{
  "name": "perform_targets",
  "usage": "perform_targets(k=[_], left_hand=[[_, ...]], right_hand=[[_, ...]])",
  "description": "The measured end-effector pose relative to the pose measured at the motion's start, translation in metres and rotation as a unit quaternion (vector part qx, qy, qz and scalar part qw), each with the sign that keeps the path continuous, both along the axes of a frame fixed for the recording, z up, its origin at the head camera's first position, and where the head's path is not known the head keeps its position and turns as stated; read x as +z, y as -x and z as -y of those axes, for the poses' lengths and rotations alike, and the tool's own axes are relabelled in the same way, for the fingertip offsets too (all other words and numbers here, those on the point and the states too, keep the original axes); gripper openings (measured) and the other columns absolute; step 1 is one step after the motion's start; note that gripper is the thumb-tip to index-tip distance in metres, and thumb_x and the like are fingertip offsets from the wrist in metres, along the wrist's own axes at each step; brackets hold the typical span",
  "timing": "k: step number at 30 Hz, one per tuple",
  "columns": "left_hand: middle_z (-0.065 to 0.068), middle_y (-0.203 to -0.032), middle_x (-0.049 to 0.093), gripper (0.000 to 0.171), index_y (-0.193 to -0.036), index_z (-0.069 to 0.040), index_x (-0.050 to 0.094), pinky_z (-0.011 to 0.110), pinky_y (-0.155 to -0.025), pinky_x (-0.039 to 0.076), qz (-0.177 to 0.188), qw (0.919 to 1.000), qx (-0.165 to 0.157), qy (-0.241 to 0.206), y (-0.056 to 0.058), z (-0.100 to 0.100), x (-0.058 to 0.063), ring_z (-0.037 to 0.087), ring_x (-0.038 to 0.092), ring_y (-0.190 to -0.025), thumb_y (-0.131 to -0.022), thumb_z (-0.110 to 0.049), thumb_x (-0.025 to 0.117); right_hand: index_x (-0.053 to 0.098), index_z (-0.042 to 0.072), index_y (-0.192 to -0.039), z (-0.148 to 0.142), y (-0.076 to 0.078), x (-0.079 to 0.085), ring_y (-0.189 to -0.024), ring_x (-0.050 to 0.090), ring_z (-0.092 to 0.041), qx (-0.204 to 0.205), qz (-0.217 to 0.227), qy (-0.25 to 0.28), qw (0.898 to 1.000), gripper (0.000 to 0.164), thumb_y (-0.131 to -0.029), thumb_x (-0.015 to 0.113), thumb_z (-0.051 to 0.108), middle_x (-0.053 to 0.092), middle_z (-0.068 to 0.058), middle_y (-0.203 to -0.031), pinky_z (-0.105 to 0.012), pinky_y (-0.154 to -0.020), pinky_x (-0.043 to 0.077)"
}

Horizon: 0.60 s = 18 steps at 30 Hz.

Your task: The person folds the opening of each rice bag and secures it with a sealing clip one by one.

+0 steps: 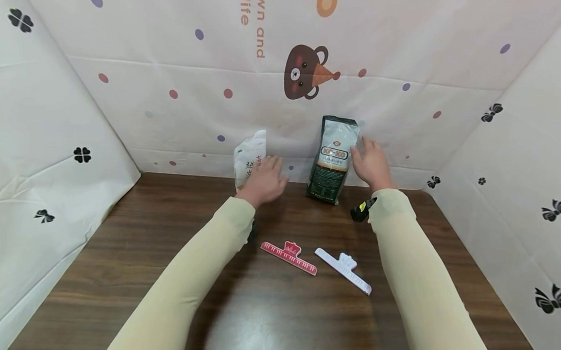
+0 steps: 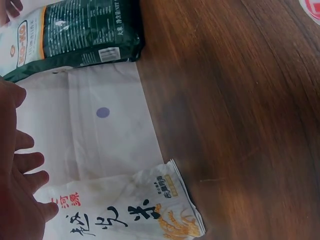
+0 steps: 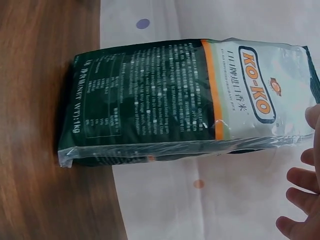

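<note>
A white rice bag (image 1: 246,156) with dark brush lettering leans against the back wall on the left. My left hand (image 1: 264,181) is in front of it with its fingers extended, overlapping the bag; contact cannot be made out. In the left wrist view those fingers (image 2: 31,161) are spread beside the bag's printed front (image 2: 117,210). To the right stands a full green and white KO-KO rice bag (image 1: 332,160), tilted against the wall. My right hand (image 1: 372,164) is at its upper right edge, the thumb (image 3: 313,116) overlapping the bag and the other fingers apart.
On the brown wooden table (image 1: 173,297) lie a red clip (image 1: 289,257) and a white clip (image 1: 344,270), both long with piano-key markings, between my forearms. White patterned sheeting (image 1: 190,116) covers the walls at the back and both sides.
</note>
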<state>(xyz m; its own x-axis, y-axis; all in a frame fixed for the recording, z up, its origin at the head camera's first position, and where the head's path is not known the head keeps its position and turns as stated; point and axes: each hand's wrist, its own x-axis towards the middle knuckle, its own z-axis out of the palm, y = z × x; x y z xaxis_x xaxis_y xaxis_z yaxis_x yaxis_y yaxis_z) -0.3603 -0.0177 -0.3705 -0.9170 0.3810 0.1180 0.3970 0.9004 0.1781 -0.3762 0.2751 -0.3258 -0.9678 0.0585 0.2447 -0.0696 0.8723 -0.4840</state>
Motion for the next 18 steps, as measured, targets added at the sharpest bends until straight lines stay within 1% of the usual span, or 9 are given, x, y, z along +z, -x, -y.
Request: perform_targets(k=[3,8,11,15,18], left_hand=[[0.012,-0.161,0.020,0.063,-0.154,-0.007,0.018,0.053,-0.121,0.012,-0.004,1.0000,-0.003,0.000,0.001,-0.003,0.001,0.031,0.016,-0.150,-0.104,-0.042,0.031],[0.013,-0.161,0.021,0.063,-0.154,-0.006,0.020,0.053,-0.120,0.014,-0.003,1.0000,-0.007,-0.005,0.002,-0.008,0.001,0.031,0.017,-0.149,-0.104,-0.042,0.033],[0.014,-0.160,0.022,0.064,-0.154,-0.006,0.020,0.052,-0.120,0.016,-0.005,0.9999,-0.008,0.005,0.002,-0.011,0.001,0.030,0.018,-0.149,-0.104,-0.044,0.030],[0.013,-0.160,0.023,0.064,-0.153,-0.007,0.022,0.052,-0.120,0.016,-0.004,0.9999,-0.009,0.010,0.002,-0.015,0.000,0.029,0.019,-0.149,-0.103,-0.047,0.028],[0.013,-0.160,0.022,0.064,-0.153,-0.007,0.022,0.052,-0.120,0.015,0.001,1.0000,-0.008,0.002,0.003,-0.018,-0.002,0.029,0.018,-0.149,-0.103,-0.047,0.028]], right_hand=[[0.016,0.005,-0.154,0.000,0.004,0.003,-0.144,0.023,-0.043,0.002,0.001,0.006,1.000,0.069,-0.102,0.029,0.048,0.020,-0.024,-0.157,-0.058,-0.115,0.023],[0.017,0.006,-0.155,0.002,0.009,0.008,-0.144,0.024,-0.042,0.003,-0.003,0.022,1.000,0.069,-0.102,0.029,0.050,0.022,-0.023,-0.157,-0.057,-0.115,0.022],[0.019,0.007,-0.154,0.004,0.011,0.010,-0.144,0.024,-0.041,0.001,-0.005,0.035,0.999,0.069,-0.102,0.029,0.050,0.022,-0.022,-0.157,-0.057,-0.115,0.023],[0.021,0.006,-0.153,0.006,0.013,0.010,-0.144,0.026,-0.039,-0.005,-0.005,0.053,0.999,0.067,-0.102,0.030,0.049,0.024,-0.021,-0.157,-0.056,-0.115,0.025],[0.023,0.005,-0.152,0.006,0.015,0.010,-0.143,0.029,-0.039,-0.009,-0.005,0.063,0.998,0.065,-0.103,0.030,0.046,0.026,-0.021,-0.156,-0.055,-0.114,0.028]])
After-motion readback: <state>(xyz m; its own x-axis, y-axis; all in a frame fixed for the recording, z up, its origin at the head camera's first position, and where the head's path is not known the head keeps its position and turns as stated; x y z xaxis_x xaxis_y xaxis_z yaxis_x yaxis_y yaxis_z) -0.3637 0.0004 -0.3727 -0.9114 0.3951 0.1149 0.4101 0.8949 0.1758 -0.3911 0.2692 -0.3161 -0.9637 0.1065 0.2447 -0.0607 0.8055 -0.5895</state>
